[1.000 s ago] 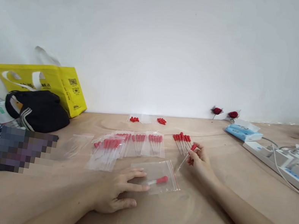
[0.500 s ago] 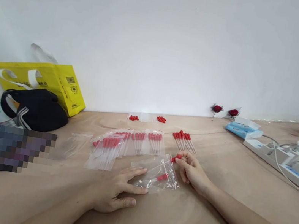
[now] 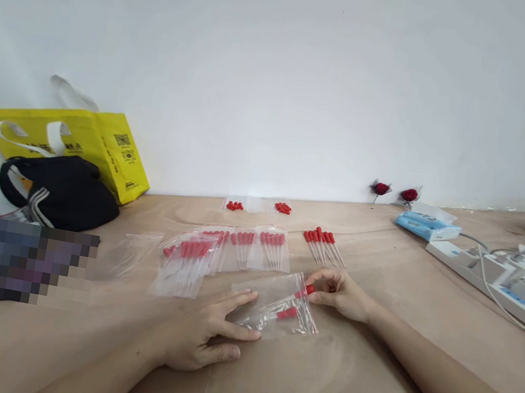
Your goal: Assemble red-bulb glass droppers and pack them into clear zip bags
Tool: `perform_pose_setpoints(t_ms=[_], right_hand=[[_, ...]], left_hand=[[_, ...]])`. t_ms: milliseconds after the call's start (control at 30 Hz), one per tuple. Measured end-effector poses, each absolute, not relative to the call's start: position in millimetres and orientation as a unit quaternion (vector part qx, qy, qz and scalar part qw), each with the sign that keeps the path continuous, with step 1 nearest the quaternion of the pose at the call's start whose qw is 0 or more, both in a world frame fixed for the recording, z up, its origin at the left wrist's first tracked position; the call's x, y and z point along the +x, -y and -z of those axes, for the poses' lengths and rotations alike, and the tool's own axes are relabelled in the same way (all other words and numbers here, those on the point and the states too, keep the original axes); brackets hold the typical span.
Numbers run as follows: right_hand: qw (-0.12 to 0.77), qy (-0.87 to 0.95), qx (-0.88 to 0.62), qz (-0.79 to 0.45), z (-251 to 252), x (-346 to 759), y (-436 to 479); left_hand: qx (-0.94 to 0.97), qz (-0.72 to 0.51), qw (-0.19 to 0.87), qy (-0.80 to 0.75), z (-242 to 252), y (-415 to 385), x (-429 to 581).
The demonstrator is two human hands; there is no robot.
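A clear zip bag (image 3: 271, 291) lies flat in front of me, its zip end to the right. Inside it rests a dropper (image 3: 286, 313) with a red rubber bulb. My left hand (image 3: 210, 333) is open, fingers spread, the fingertips resting on the bag's left edge. At the bag's mouth, my right hand (image 3: 339, 293) pinches the red bulb of a second dropper (image 3: 310, 289), whose thin clear stem is inside the bag. Just beyond, several loose red-bulbed droppers (image 3: 319, 237) lie fanned out on the table.
Filled bags of droppers (image 3: 189, 265) overlap left of centre, beside clear bags (image 3: 133, 252). Small bags of red bulbs (image 3: 235, 206) lie by the wall. A yellow bag (image 3: 113, 150) and black pouch (image 3: 70, 193) stand left; a tissue pack (image 3: 425, 225) and power strip (image 3: 485, 283) lie right.
My right hand has shifted slightly down, and the second dropper's stem and part of its bulb have slid further into the bag. My left hand has hardly moved.
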State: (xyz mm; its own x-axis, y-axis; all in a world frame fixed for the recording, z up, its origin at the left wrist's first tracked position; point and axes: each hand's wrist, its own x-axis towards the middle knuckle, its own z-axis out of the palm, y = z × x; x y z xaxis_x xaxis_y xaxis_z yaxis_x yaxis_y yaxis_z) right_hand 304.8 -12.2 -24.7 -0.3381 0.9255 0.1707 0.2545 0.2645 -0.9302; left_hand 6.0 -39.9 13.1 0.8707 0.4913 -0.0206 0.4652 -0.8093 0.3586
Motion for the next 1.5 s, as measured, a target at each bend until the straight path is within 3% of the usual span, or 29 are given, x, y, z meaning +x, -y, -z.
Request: perform_pose_setpoints(t_ms=[367,500,667,733,833,1133,1500], right_hand=[[0.333,0.784,-0.421,-0.311,19,276,29],[0.316,0.802,-0.370,-0.347,16,290,22],[0.389,0.661,-0.578,-0.278,17,319,-12],[0.378,0.608,-0.672,-0.188,14,325,-33],[0.367,0.559,-0.727,-0.154,8,327,-65],[0.331,0.478,-0.794,-0.174,6,323,-118],[0.425,0.444,-0.744,-0.262,-1,325,-123]], left_hand=[[0.951,-0.044,0.180,-0.248,-15,41,7],[0.952,-0.029,0.174,-0.250,-18,41,8],[0.955,-0.028,0.165,-0.246,-18,40,7],[0.956,-0.034,0.161,-0.244,-16,39,6],[0.954,-0.050,0.165,-0.243,-13,38,5],[0.953,-0.046,0.175,-0.241,-14,38,3],[0.953,-0.031,0.184,-0.240,-19,39,6]])
